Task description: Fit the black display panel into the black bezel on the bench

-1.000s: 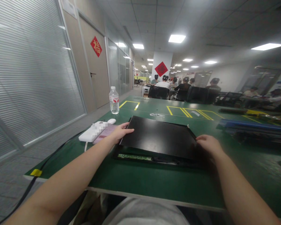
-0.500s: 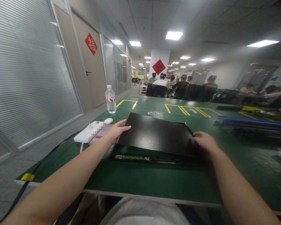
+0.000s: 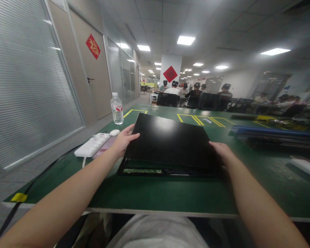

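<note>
Between my hands is a flat, glossy black screen panel, its far edge tilted up. My left hand grips the panel's left edge, thumb on top and fingers behind. At the right edge, my right hand pinches the panel near its corner; some of its fingers are hidden. Beneath the panel's near edge shows a dark frame, lying on the green table. In the frame's near side runs a narrow green circuit board strip.
On the left lie a white power bank, a phone and a small white case. Behind them stands a water bottle. Blue-edged stacked parts lie to the right on the green table. People sit farther back.
The panel's far edge has risen and the panel now covers the taped marks behind it. Both hands still hold it. The whole view has shifted slightly.
</note>
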`<state>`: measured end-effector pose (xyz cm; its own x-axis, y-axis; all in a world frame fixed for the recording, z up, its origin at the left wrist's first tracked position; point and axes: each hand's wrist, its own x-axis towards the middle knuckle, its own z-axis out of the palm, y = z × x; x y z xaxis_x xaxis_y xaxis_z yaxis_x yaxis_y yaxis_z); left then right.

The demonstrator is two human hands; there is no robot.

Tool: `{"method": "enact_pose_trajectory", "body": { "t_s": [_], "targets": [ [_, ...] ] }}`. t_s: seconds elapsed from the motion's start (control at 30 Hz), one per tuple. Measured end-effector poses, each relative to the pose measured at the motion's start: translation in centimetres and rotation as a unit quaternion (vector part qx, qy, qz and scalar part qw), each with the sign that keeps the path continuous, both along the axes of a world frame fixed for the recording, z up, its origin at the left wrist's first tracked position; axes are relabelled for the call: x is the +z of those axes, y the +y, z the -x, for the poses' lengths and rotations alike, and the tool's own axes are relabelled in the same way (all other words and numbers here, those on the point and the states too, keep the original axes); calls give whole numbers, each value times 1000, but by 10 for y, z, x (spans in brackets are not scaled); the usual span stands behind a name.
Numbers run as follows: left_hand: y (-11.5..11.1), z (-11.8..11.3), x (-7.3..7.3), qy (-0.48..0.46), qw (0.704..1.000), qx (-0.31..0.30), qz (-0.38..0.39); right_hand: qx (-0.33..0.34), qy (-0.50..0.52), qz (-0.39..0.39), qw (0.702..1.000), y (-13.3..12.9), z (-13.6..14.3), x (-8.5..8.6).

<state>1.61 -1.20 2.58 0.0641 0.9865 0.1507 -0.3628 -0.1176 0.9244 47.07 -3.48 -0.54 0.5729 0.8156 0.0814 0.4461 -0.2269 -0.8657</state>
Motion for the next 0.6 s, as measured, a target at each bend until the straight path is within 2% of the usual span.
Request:
{"method": "enact_pose_trajectory", "body": {
  "t_s": [0.1, 0.2, 0.27, 0.37, 0.47, 0.53, 0.6],
  "targets": [
    [2, 4, 2, 10, 999, 41, -18, 23, 90, -62, 994, -9, 8, 15],
    [4, 9, 8, -1, 997, 72, -36, 139, 148, -85, 975, -23, 15, 34],
    [5, 12, 12, -3, 996, 78, -42, 151, 179, -92, 968, -32, 17, 43],
    [6, 15, 18, 24, 996, 78, -20, 124, 285, -80, 947, -40, 17, 51],
    [7, 14, 17, 78, 996, 47, 17, 35, 395, -128, 909, -40, 15, 57],
    [8, 13, 12, 157, 986, 54, 7, -3, 446, -174, 878, -38, 13, 61],
    [8, 12, 5, 292, 951, 93, -35, -22, 481, -208, 851, -37, 10, 63]
  ]
}}
